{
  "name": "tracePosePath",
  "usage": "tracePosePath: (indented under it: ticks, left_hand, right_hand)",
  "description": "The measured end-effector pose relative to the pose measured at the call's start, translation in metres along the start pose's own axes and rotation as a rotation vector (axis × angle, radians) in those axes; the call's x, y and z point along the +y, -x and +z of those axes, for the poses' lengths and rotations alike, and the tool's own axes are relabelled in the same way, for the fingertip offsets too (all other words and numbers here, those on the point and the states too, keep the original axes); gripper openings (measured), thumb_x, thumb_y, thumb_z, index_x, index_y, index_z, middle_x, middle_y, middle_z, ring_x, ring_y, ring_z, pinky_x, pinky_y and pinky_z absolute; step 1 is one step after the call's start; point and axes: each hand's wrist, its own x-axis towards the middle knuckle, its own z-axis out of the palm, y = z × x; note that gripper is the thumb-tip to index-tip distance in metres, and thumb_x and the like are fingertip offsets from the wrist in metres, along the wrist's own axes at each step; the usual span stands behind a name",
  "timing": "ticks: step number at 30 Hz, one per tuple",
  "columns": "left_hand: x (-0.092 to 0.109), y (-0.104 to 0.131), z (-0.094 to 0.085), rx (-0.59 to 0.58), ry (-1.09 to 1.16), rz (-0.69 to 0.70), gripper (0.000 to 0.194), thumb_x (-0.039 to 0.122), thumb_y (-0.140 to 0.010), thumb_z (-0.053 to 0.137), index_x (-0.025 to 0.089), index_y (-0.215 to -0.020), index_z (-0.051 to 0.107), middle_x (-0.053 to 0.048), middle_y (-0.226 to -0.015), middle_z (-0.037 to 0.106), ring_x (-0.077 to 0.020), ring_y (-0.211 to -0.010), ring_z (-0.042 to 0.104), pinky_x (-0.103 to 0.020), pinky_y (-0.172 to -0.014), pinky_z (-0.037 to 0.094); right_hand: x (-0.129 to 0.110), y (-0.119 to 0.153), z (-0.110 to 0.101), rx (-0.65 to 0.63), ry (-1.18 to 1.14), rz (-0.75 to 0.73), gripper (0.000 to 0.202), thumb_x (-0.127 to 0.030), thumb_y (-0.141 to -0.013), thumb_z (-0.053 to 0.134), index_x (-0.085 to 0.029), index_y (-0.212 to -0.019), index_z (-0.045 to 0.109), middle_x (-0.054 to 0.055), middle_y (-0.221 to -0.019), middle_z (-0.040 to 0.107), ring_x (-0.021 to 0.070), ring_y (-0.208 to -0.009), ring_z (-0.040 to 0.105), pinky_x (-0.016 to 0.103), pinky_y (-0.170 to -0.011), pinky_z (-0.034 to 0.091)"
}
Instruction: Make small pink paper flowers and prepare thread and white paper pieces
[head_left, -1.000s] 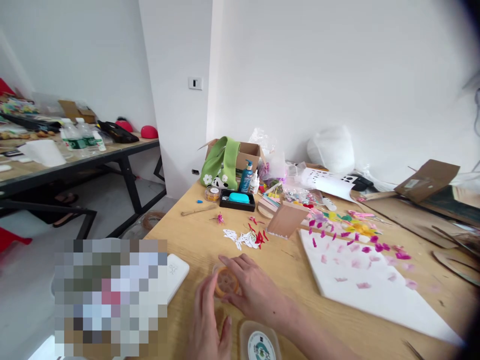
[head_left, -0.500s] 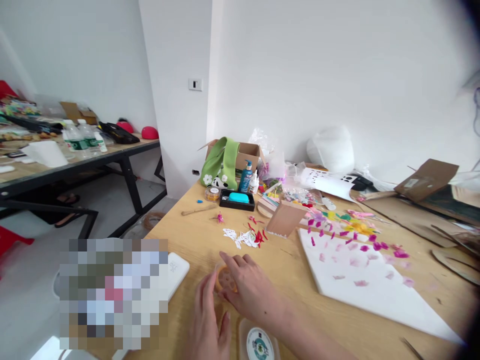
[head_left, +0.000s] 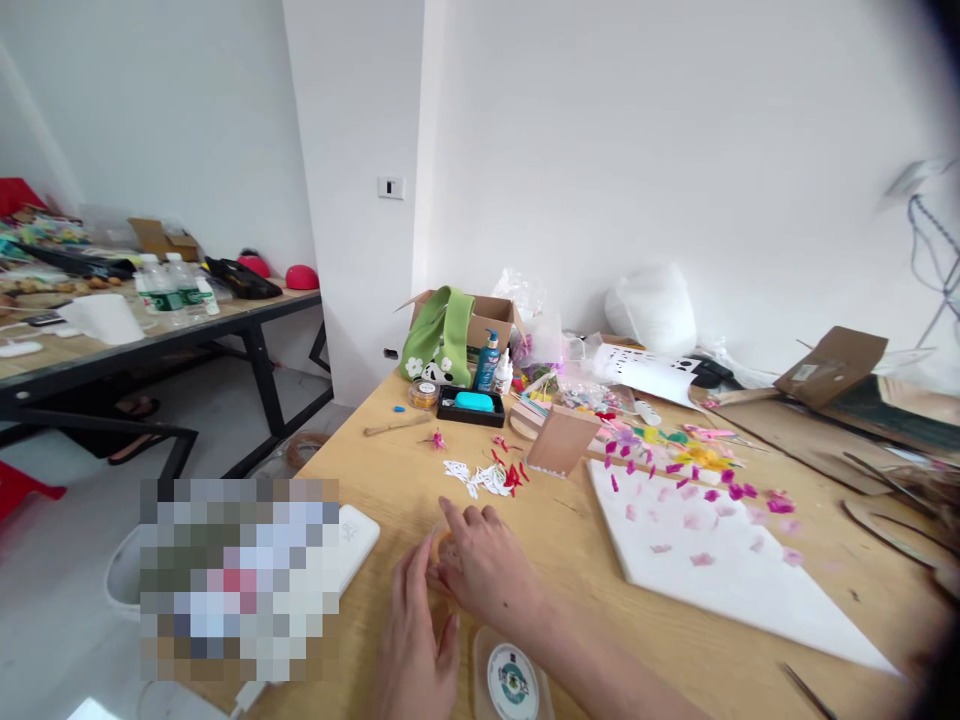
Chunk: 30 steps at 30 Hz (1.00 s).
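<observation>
My left hand [head_left: 420, 630] curves along the near left side of a small, clear, round tub [head_left: 447, 548] with orange-brown contents. Over the tub's right side lies my right hand [head_left: 487, 565], its fingers bent around the rim and covering most of it. Both hands appear closed on the tub. Just below my right wrist, a clear plastic lid or container with a round white-and-green label [head_left: 513, 682] rests on the wooden table [head_left: 360, 620]. Beyond my fingers are white petal-shaped pieces [head_left: 476, 478] and red pieces [head_left: 513, 475].
A white board [head_left: 720, 590] with pink petals is at right. Farther back stand a small wooden block [head_left: 562, 440], a black tray with a turquoise case [head_left: 474, 402], a blue pump bottle [head_left: 487, 362] and a green bag [head_left: 442, 345]. A white power bank [head_left: 358, 535] lies left; tweezers [head_left: 808, 690] lie near right.
The view has shifted slightly, moving the table items a little left. My right hand now covers more of the tub; my left hand stays beside it.
</observation>
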Motion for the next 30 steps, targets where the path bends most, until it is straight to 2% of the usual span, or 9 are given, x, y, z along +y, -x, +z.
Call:
tracePosePath:
  ticks: [3, 7, 13, 17, 21, 26, 30]
  left_hand:
    - [0.001, 0.0, 0.0, 0.014, -0.018, 0.015, 0.055, 0.019, -0.085, 0.042, 0.02, -0.139, 0.032, -0.016, -0.138, 0.043, -0.028, -0.124, 0.051, -0.05, -0.098, 0.046]
    - [0.003, -0.002, -0.002, -0.009, -0.033, 0.013, 0.06, 0.015, -0.082, 0.043, 0.02, -0.14, 0.03, -0.017, -0.137, 0.044, -0.0278, -0.122, 0.053, -0.048, -0.095, 0.048]
    - [0.002, -0.009, -0.009, -0.166, -0.085, -0.009, 0.066, 0.013, -0.08, 0.048, 0.017, -0.142, 0.027, -0.019, -0.142, 0.041, -0.0281, -0.126, 0.05, -0.044, -0.096, 0.049]
    - [0.001, -0.01, -0.01, -0.13, -0.107, 0.012, 0.066, 0.014, -0.079, 0.048, 0.017, -0.142, 0.028, -0.018, -0.141, 0.043, -0.0278, -0.128, 0.049, -0.043, -0.096, 0.049]
    - [0.0, -0.01, -0.008, -0.12, -0.114, 0.021, 0.064, 0.014, -0.08, 0.047, 0.016, -0.141, 0.029, -0.018, -0.138, 0.046, -0.0276, -0.127, 0.05, -0.042, -0.096, 0.049]
    - [0.001, -0.011, -0.008, -0.127, -0.126, 0.016, 0.063, 0.014, -0.08, 0.046, 0.015, -0.141, 0.027, -0.019, -0.14, 0.043, -0.0289, -0.129, 0.047, -0.044, -0.098, 0.048]
    - [0.006, -0.01, -0.008, -0.128, -0.137, 0.0, 0.061, 0.014, -0.081, 0.044, 0.014, -0.139, 0.028, -0.02, -0.141, 0.042, -0.031, -0.129, 0.046, -0.047, -0.098, 0.047]
  right_hand:
    - [-0.003, -0.001, 0.0, -0.003, 0.035, 0.016, 0.057, -0.029, -0.081, 0.058, -0.016, -0.136, 0.046, 0.016, -0.109, 0.065, 0.0281, -0.096, 0.059, 0.038, -0.083, 0.042]
    - [-0.007, 0.0, 0.0, 0.006, 0.081, 0.033, 0.063, -0.027, -0.08, 0.057, -0.01, -0.139, 0.041, 0.018, -0.099, 0.067, 0.0319, -0.092, 0.06, 0.04, -0.077, 0.044]
    - [-0.01, 0.001, -0.003, -0.028, 0.094, 0.033, 0.072, -0.02, -0.075, 0.057, -0.012, -0.143, 0.035, 0.017, -0.101, 0.067, 0.031, -0.095, 0.06, 0.037, -0.077, 0.045]
    - [-0.006, 0.0, 0.003, 0.001, 0.031, 0.001, 0.075, -0.02, -0.073, 0.057, -0.011, -0.143, 0.035, 0.016, -0.101, 0.067, 0.0304, -0.097, 0.058, 0.037, -0.08, 0.044]
    - [0.0, 0.002, 0.008, 0.059, -0.041, 0.025, 0.069, -0.022, -0.073, 0.053, -0.015, -0.14, 0.041, 0.015, -0.107, 0.064, 0.0307, -0.099, 0.057, 0.04, -0.084, 0.043]
    - [0.003, 0.006, 0.005, 0.075, -0.14, 0.039, 0.075, -0.021, -0.065, 0.056, -0.014, -0.138, 0.044, 0.014, -0.114, 0.061, 0.0303, -0.104, 0.056, 0.039, -0.088, 0.042]
    - [0.006, 0.005, 0.001, 0.079, -0.191, 0.052, 0.073, -0.025, -0.067, 0.058, -0.014, -0.138, 0.044, 0.014, -0.111, 0.063, 0.0296, -0.104, 0.057, 0.037, -0.088, 0.043]
